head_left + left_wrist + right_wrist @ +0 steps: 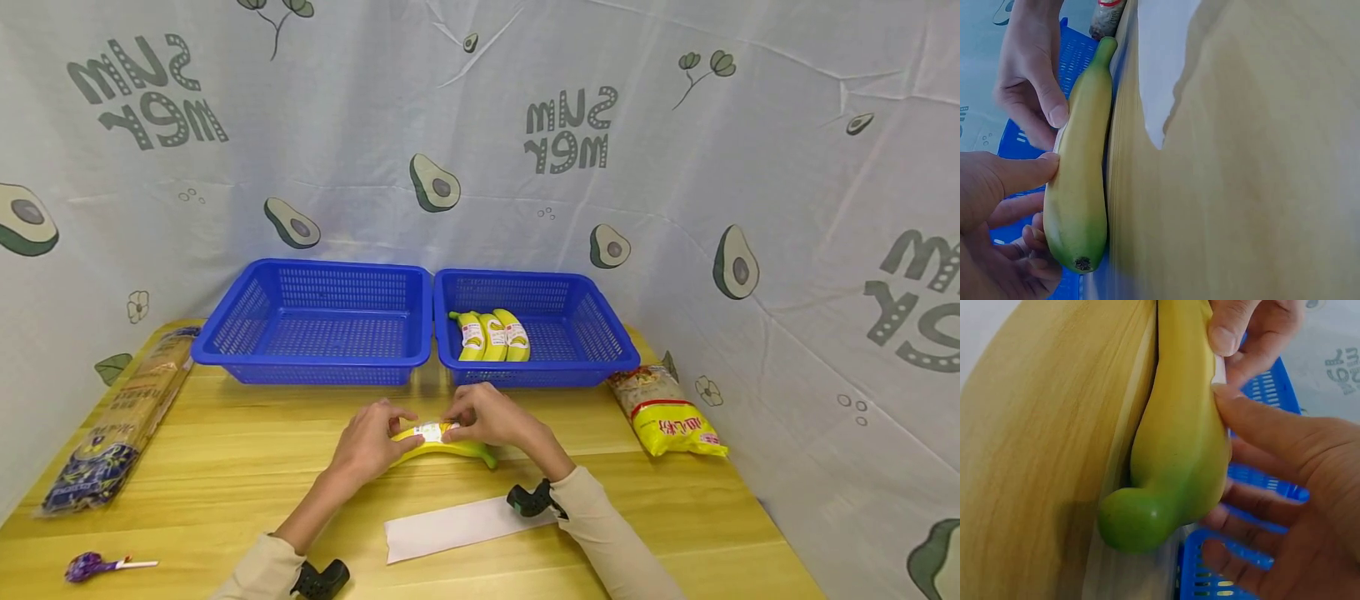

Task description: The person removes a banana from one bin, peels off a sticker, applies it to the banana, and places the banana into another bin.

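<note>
- Banana point(450, 448) lies on the table point(225, 467) in front of us, just ahead of the two blue baskets, with a white label point(431, 431) on its upper side.
- Our left hand point(371, 442) holds one end, thumb pressed on the peel.
- Our right hand point(487, 417) pinches the banana at the label; both grips are closed on the fruit.
- Three labelled bananas point(491, 335) sit in the right basket point(600, 333); the left basket point(225, 333) stands touching it.
- A white paper strip point(457, 527) lies nearer us.

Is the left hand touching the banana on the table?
Touching. The left wrist view shows the left hand's thumb pressed against the banana.
</note>
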